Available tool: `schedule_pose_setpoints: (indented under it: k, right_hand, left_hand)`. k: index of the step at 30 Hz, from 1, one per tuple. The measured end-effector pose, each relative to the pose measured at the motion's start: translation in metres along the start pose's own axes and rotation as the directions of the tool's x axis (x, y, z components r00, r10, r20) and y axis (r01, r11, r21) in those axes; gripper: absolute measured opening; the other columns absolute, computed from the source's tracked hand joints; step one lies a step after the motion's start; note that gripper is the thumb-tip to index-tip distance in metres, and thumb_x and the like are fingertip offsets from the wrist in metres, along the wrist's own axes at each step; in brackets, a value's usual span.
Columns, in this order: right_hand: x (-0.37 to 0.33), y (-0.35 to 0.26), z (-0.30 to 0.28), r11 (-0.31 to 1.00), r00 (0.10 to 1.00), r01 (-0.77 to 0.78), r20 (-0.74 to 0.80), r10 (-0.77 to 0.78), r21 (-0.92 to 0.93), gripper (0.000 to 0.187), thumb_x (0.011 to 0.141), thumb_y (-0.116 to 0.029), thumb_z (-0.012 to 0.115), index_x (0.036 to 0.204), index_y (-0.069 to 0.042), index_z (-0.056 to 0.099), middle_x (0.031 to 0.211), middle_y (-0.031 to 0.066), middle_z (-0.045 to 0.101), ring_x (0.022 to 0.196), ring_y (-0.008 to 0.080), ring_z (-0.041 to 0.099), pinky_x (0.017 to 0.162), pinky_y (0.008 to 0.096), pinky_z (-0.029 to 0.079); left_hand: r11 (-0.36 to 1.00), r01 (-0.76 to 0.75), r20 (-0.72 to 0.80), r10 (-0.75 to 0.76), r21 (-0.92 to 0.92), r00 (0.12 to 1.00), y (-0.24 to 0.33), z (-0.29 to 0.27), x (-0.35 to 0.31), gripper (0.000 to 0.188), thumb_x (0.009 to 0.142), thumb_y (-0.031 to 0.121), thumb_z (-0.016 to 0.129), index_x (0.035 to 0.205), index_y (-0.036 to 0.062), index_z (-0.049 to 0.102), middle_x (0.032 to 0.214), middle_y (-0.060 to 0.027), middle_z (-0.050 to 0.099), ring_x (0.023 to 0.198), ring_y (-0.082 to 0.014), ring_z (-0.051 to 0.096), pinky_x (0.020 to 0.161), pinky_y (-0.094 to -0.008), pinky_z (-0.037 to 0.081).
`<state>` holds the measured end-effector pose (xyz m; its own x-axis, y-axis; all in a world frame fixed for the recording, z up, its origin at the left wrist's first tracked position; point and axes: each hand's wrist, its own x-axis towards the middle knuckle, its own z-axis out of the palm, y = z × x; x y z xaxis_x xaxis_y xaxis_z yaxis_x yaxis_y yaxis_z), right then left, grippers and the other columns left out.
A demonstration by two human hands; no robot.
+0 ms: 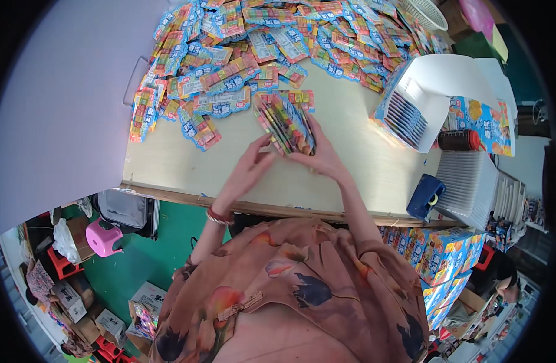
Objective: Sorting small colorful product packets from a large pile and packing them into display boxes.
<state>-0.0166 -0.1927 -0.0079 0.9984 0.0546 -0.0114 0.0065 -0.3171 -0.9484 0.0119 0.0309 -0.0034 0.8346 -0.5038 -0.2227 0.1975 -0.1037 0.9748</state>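
Observation:
A bundle of carded packs (pixel 284 124), blue-edged with red, yellow and green pieces, stands on edge just above the near middle of the table. My right hand (pixel 321 151) is wrapped round its right side and lower edge, thumb beneath. My left hand (pixel 252 164) is beside the bundle's lower left corner, fingers apart and a little blurred, gripping nothing; whether a fingertip touches the packs I cannot tell. Beyond the bundle, a wide heap of loose packs of the same kind (pixel 229 75) spreads over the back of the table (pixel 187 169).
On the right, an open carton (pixel 432 85) contains a row of packs. Near it are a dark bottle with a red cap (pixel 459 140), a blue tape dispenser (pixel 426 196) and stacked white cartons (pixel 468 184). Printed boxes (pixel 438 254) are piled below. A pink stool (pixel 104 237) is at left.

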Motion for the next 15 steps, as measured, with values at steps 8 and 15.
schedule_pose_setpoints:
  k: [8, 15]
  right_hand:
    - [0.022, -0.003, -0.046, 0.971, 0.957, -0.186, 0.251, 0.144, 0.15, 0.091, 0.071, -0.024, 0.08, 0.147, -0.011, 0.031, 0.143, 0.012, 0.041, 0.129, 0.0211, 0.042, 0.107, 0.0336, 0.033]
    - [0.034, -0.009, -0.056, 0.976, 0.919, -0.14, 0.388, 0.065, 0.169, 0.093, 0.07, -0.021, 0.08, 0.148, -0.011, 0.03, 0.144, 0.0114, 0.041, 0.13, 0.0213, 0.041, 0.108, 0.0333, 0.033]
  left_hand:
    - [0.611, -0.166, -0.141, 0.421, 0.774, 0.896, -0.01, -0.041, 0.072, 0.1, 0.047, 0.029, 0.091, 0.132, 0.0124, 0.042, 0.126, -0.0132, 0.049, 0.118, -0.0319, 0.046, 0.097, -0.0395, 0.038]
    - [0.58, -0.588, 0.477, 0.353, 0.564, 0.805, 0.034, -0.043, 0.1, 0.122, 0.05, 0.015, 0.09, 0.15, 0.0116, 0.019, 0.147, -0.0151, 0.03, 0.133, -0.0386, 0.032, 0.109, -0.0424, 0.034]
